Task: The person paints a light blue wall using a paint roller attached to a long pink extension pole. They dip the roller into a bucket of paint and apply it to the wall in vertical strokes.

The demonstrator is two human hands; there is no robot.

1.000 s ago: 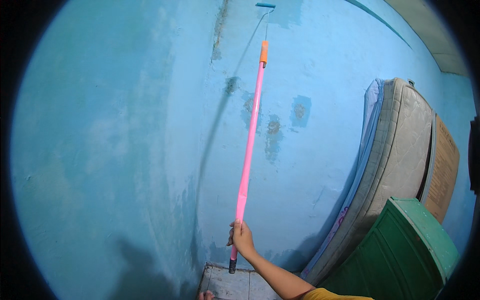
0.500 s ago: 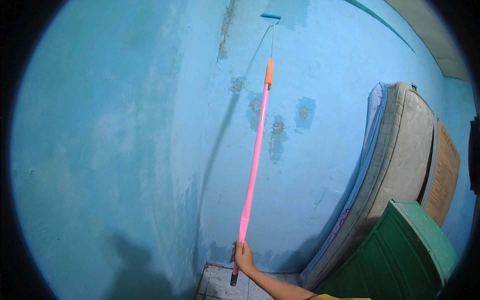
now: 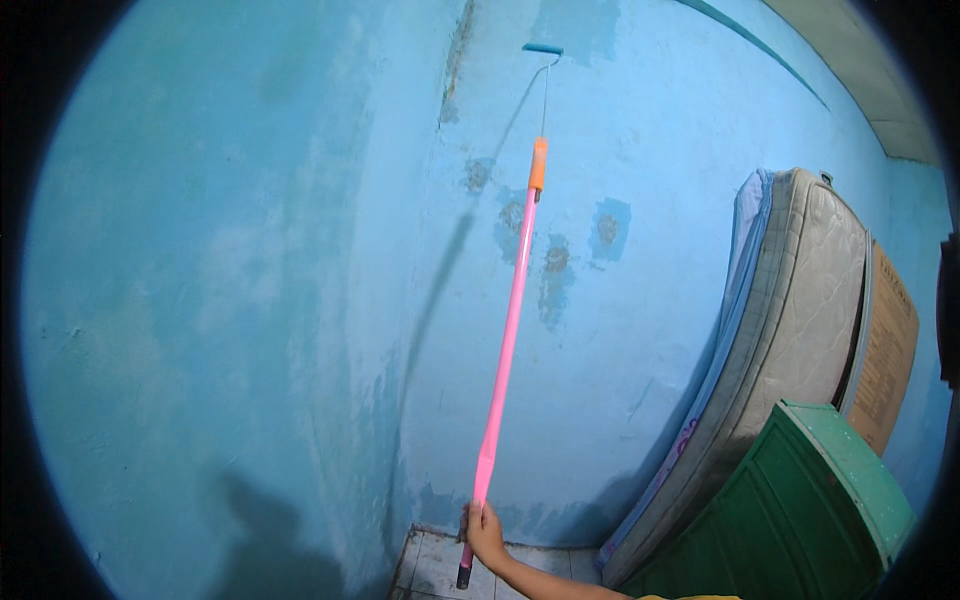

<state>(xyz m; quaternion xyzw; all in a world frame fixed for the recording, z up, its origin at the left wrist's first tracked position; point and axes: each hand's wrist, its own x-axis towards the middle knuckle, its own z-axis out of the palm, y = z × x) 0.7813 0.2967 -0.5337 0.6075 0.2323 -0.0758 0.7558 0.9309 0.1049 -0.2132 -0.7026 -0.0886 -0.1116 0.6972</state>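
My right hand (image 3: 486, 537) is closed around the lower part of a long pink pole (image 3: 510, 330), just above its dark end. The pole rises nearly upright, leaning slightly right toward its top. At its upper end sits the orange handle (image 3: 538, 165) of a paint roller (image 3: 543, 49), whose thin wire frame carries a blue-green sleeve. High up, the roller lies against the light blue wall (image 3: 640, 330), below a darker blue patch. My left hand does not show.
Rough grey spots (image 3: 556, 258) mark the wall behind the pole. On the right lean a mattress (image 3: 800, 290) and a cardboard sheet (image 3: 882, 350), with a green cabinet (image 3: 770, 510) in front. Another blue wall (image 3: 200, 300) stands at left. Pale floor tiles (image 3: 440, 568) show at the bottom.
The roller has moved a little down the wall, and the pole and my right hand have come down with it. My grip stays the same.
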